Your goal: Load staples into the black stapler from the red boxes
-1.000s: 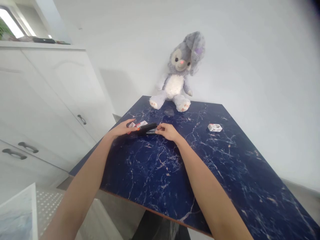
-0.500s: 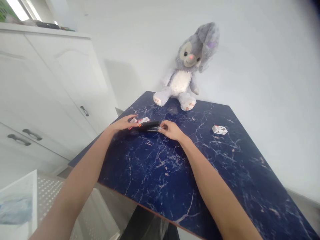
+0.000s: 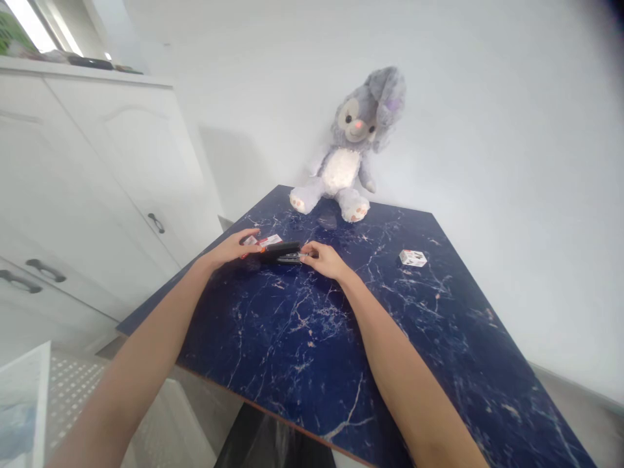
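A black stapler [image 3: 283,249] lies on the dark blue marbled table with its top arm lifted from the metal staple track [image 3: 289,258]. My left hand [image 3: 233,249] grips its left end, thumb against the stapler near an orange spot and forefinger stretched out above. At the opposite end, my right hand [image 3: 322,259] has thumb and fingers closed on the front of the stapler. Whether those fingertips also pinch staples is hidden. Just behind the stapler, a red and white packet [image 3: 270,241] lies partly covered by my left hand.
A small white box [image 3: 413,258] stands on the right of the table [image 3: 312,364]. A grey plush toy [image 3: 341,169] sits at the back against the wall. White cabinets [image 3: 107,149] rise on the left, and a perforated white surface [image 3: 73,383] is below left.
The view has shifted slightly, so everything on the table appears a little further left and lower. Both hands stay at the stapler, whose top arm is still raised.
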`<state>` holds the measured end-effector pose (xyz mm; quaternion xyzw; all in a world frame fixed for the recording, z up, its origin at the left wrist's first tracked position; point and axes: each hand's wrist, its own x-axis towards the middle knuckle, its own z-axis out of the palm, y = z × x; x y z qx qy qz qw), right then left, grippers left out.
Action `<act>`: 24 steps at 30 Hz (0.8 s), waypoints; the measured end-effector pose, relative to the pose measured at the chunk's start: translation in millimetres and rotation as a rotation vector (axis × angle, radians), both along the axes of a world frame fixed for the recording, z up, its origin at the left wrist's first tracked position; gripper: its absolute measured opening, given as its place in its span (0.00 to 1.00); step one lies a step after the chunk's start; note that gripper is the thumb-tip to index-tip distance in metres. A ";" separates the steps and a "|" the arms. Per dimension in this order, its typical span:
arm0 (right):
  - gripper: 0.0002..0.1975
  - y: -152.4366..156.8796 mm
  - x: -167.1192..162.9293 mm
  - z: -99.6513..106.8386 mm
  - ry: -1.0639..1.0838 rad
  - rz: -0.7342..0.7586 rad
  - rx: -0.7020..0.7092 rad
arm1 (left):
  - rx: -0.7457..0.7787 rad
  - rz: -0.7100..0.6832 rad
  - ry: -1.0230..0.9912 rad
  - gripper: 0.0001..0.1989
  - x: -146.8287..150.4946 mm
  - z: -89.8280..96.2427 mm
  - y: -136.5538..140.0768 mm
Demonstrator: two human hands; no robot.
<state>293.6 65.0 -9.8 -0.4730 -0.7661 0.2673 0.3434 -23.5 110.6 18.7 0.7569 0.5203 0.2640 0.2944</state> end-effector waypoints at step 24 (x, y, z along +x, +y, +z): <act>0.15 -20.4 12.0 0.3 -0.224 -0.048 0.324 | 0.525 -0.145 0.147 0.21 34.6 6.1 -12.9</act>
